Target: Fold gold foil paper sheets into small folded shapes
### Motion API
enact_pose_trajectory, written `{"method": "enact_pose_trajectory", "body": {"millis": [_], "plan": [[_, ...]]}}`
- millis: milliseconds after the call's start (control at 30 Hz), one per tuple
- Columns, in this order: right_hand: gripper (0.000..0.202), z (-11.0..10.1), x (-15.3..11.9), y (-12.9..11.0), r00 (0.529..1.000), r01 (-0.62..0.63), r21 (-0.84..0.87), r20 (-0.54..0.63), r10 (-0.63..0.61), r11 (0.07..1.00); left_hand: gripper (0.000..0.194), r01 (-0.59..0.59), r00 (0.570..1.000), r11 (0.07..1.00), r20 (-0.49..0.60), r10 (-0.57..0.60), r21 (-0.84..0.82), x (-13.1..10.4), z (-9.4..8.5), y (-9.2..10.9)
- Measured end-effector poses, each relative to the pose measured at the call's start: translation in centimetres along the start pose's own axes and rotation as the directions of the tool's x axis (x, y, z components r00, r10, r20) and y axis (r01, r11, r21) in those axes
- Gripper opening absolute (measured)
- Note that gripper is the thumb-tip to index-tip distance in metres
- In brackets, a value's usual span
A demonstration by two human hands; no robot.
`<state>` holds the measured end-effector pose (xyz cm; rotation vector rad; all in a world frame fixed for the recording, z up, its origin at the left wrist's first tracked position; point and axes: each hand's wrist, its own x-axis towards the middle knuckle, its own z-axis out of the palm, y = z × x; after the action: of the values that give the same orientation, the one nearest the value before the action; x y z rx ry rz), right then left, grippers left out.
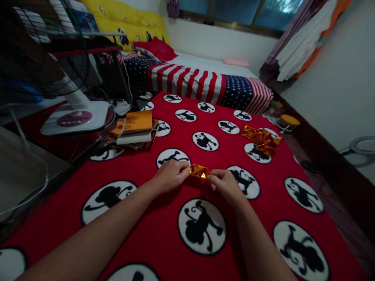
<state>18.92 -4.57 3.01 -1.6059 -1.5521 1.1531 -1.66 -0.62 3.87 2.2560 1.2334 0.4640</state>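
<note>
A small piece of shiny gold foil paper, folded into a boat-like ingot shape, is stretched between my two hands just above the red cloth. My left hand pinches its left end with thumb and fingers. At the right end, the thumb and fingertips of my right hand are closed on the foil. Farther off to the right lies a cluster of similar gold foil pieces. To the left rests a stack of orange and white papers.
The red cloth with black-and-white figures in circles covers the surface below me. A white fan base stands at the left. Behind is a bed with a stars-and-stripes cover. An orange-topped round stool sits at the right.
</note>
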Motion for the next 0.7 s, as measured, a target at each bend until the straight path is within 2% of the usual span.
{"method": "enact_pose_trajectory", "body": {"millis": [200,467,600,700], "plan": [[0.028,0.2,-0.1,-0.2,1.000,-0.015,-0.156,-0.027,0.011,0.988,0.030,-0.011,1.000,0.997,-0.018,0.012,0.082,0.0,0.4,-0.2],[0.030,0.8,-0.3,-0.1,0.999,0.027,-0.362,-0.010,-0.033,0.932,0.038,-0.028,1.000,0.989,-0.005,0.029,0.147,0.0,0.7,0.1],[0.032,1.0,-0.5,-0.6,0.994,0.089,-0.494,-0.004,-0.105,0.865,0.038,-0.048,0.999,0.985,0.008,0.048,0.163,0.0,0.7,-0.1],[0.034,1.1,-0.7,-0.8,0.988,0.146,-0.524,0.034,-0.151,0.839,0.039,-0.041,0.999,0.984,0.002,0.041,0.171,0.1,0.5,-0.1]]}}
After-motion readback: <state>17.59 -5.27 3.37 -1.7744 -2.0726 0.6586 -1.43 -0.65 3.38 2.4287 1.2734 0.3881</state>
